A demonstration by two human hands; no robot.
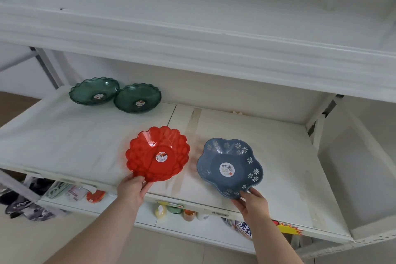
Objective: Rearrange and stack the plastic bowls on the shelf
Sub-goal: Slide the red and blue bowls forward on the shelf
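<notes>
A translucent red scalloped bowl point(158, 153) sits near the front of the white shelf point(64, 135), and my left hand point(132, 188) grips its near rim. To its right lies a blue flower-shaped bowl point(229, 167) with white daisy prints; my right hand point(252, 201) pinches its near edge. Two dark green translucent bowls stand side by side at the back left, the left one point(94, 91) touching the right one point(137, 98). Each bowl has a round sticker inside.
An upper shelf point(192, 34) overhangs the work area closely. A white upright post point(317, 126) bounds the shelf on the right. Below the front edge a lower shelf holds small bottles point(160, 211) and packaged goods point(64, 191).
</notes>
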